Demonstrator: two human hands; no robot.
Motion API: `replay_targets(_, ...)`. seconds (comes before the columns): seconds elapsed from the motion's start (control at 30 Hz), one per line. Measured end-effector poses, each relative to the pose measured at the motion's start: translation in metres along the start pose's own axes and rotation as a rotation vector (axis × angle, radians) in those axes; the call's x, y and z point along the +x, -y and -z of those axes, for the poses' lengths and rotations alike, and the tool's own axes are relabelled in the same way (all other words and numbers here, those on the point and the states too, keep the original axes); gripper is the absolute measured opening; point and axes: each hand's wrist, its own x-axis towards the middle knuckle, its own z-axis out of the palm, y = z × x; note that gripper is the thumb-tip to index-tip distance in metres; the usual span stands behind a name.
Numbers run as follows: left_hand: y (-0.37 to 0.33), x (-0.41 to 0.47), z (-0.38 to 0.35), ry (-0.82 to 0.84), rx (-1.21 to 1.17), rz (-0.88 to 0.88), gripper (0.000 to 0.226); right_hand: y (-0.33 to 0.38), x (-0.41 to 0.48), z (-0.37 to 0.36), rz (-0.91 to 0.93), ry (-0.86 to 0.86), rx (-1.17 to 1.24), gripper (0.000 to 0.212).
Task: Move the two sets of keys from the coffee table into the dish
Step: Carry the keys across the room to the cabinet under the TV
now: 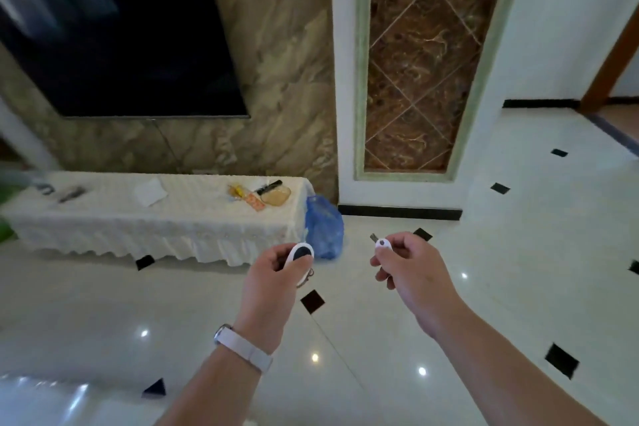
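My left hand [273,278] is closed around a set of keys with a white oval fob that has a dark face [302,251]; a ring dangles below the fingers. My right hand [404,263] grips a second set with a small white fob [383,243], a dark key tip poking out to the left. Both hands hover over the tiled floor. A translucent amber dish [276,196] sits near the right end of the cloth-covered TV cabinet [155,218], well ahead of my hands.
A black remote [268,186] and snack packets [247,197] lie beside the dish. A white paper [150,191] and small objects rest further left. A blue plastic bag [323,228] stands on the floor by the cabinet's right end. A TV [117,34] hangs above.
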Motion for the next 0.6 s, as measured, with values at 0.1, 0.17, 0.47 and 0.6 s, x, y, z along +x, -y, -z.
replay_targets(0.1,0.005,0.047,0.014,-0.045,-0.040,0.022,0.012,0.004,0.041,-0.035,-0.001,0.035,-0.032,0.009)
replay_targets(0.17,0.010,0.085,0.024,-0.070,-0.069,0.038,0.014,0.007,0.072,-0.061,-0.007,0.055,-0.068,0.009)
replay_targets(0.47,-0.005,0.252,0.077,-0.047,-0.030,0.069,0.019,0.047,0.207,-0.176,-0.032,0.065,-0.155,0.005)
replay_targets(0.6,-0.014,0.306,0.092,-0.048,-0.035,0.075,0.018,0.065,0.249,-0.212,-0.054,0.082,-0.166,0.005)
